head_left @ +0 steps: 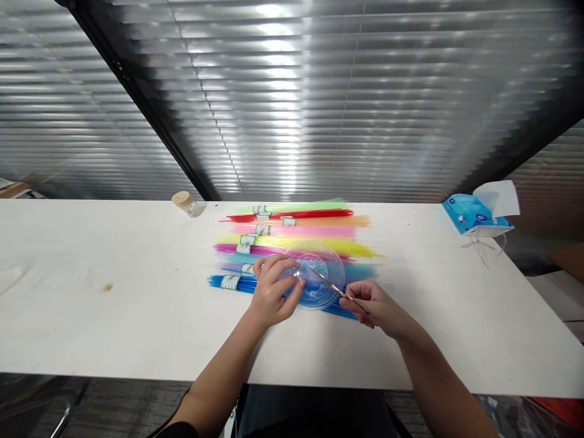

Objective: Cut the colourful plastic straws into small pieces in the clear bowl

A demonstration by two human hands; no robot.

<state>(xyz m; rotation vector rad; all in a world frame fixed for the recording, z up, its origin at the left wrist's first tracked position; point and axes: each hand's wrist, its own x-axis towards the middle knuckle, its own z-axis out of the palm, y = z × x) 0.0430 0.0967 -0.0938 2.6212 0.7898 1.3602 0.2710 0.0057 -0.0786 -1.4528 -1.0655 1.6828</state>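
Note:
A clear round plastic bowl [335,266] sits on bundles of thin coloured plastic sticks. Over its left side, my left hand [276,292] is closed with thumb and fingertips brought together; whatever they pinch is too small or see-through to make out. My right hand [376,308] grips a pair of scissors [335,288] with copper-coloured handles. The blades point up and left across the bowl, their tips near my left fingers. Beneath lie the dark blue sticks [249,285], the yellow sticks [314,244], the pink sticks [310,231] and the red sticks [310,214], several with paper bands.
On the white table [150,316], a small jar [188,204] with a beige lid tilts near the back edge. A blue tissue pack [477,214] lies at the right, with clear plastic [486,249] beside it. Blinds [292,103] rise behind the table.

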